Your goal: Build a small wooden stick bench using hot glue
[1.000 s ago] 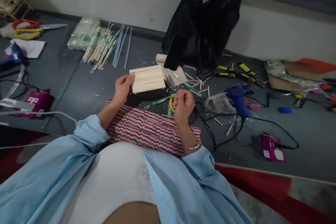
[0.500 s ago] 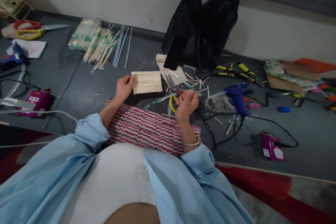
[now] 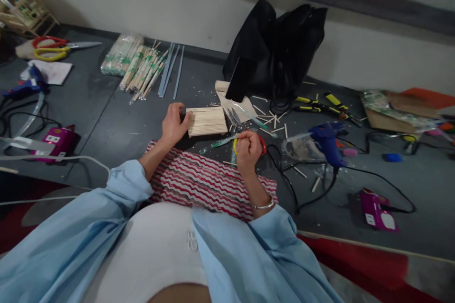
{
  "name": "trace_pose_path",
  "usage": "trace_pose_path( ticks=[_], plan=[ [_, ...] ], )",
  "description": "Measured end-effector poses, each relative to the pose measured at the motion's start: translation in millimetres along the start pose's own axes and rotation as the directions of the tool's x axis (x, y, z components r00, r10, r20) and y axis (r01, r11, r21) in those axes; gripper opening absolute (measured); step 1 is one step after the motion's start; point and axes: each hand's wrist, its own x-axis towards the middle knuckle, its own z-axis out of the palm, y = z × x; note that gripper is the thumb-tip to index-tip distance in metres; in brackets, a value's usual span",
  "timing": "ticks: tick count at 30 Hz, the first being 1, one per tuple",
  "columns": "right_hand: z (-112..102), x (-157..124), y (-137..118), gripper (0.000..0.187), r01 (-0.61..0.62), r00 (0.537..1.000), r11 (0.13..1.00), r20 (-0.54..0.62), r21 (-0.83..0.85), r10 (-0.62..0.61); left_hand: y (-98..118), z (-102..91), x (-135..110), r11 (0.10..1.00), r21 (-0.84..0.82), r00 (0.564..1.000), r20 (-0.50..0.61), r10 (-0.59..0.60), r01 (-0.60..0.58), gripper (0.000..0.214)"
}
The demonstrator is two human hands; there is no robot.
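My left hand (image 3: 175, 124) grips the left end of a flat panel of wooden sticks (image 3: 206, 122), laid side by side and tilted just above or on the dark table. My right hand (image 3: 248, 151) is closed in a pinch to the right of the panel; whatever it holds, if anything, is hidden. Beneath and behind it lie scissors (image 3: 263, 145) with red and yellow handles, partly covered by the hand. Beside them is a strip of clear and green wrapper (image 3: 224, 141). A red-and-white striped cloth (image 3: 199, 177) lies in front of me, under my forearms.
A blue glue gun (image 3: 327, 144) with a black cord stands at the right, near a purple box (image 3: 379, 210). Behind are a black bag (image 3: 273, 47), a phone (image 3: 241, 78) and cut stick pieces (image 3: 273, 120). Bundled chopsticks (image 3: 142, 68) and large scissors (image 3: 53, 52) lie at the left.
My right hand has dropped slightly and turned, and the red scissor handle now shows beside it. My left hand has shifted its hold on the panel's left end. The whole view has shifted slightly.
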Motion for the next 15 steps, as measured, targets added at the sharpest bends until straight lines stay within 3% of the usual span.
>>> trace_pose_path(
  ticks=[3, 5, 9, 15],
  plan=[
    [0, -5, -7, 0.025, -0.012, 1.0, 1.0, 0.004, -0.012, 0.012, -9, 9.3, 0, 0.994, -0.043, 0.995, -0.006, 0.098, -0.098, 0.041],
    [1, -7, -12, 0.033, -0.01, 0.996, 1.0, 0.094, -0.009, 0.011, -13, 14.6, 0, 0.989, -0.056, 0.99, 0.038, 0.138, -0.136, 0.044],
    [4, -10, -12, 0.055, -0.023, 0.977, 0.999, 0.209, -0.023, 0.028, -16, 19.6, 0, 0.986, -0.07, 0.982, 0.101, 0.16, -0.154, 0.05],
    [6, -11, -4, 0.057, -0.044, 0.97, 0.993, 0.232, -0.109, 0.069, -17, 19.3, 1, 0.979, -0.093, 0.974, 0.125, 0.19, -0.179, 0.054]
  ],
)
